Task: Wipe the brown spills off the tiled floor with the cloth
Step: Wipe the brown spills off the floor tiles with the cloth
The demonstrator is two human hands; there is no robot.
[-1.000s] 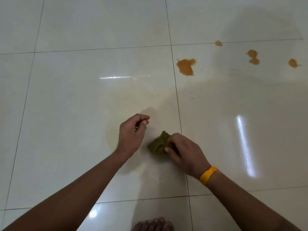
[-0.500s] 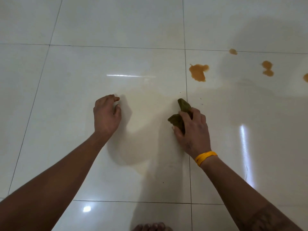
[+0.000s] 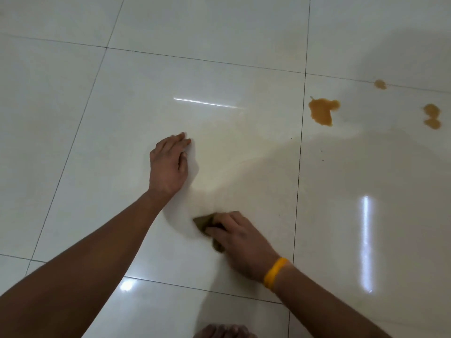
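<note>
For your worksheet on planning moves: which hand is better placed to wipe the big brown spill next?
Right. The right hand already grips the cloth and lies nearer the big brown spill; the left hand holds nothing.

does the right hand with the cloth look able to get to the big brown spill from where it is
Probably yes. The right hand holds the cloth on the floor, and only bare tile lies between it and the big brown spill. The left hand rests off to the side, out of that path.
</note>
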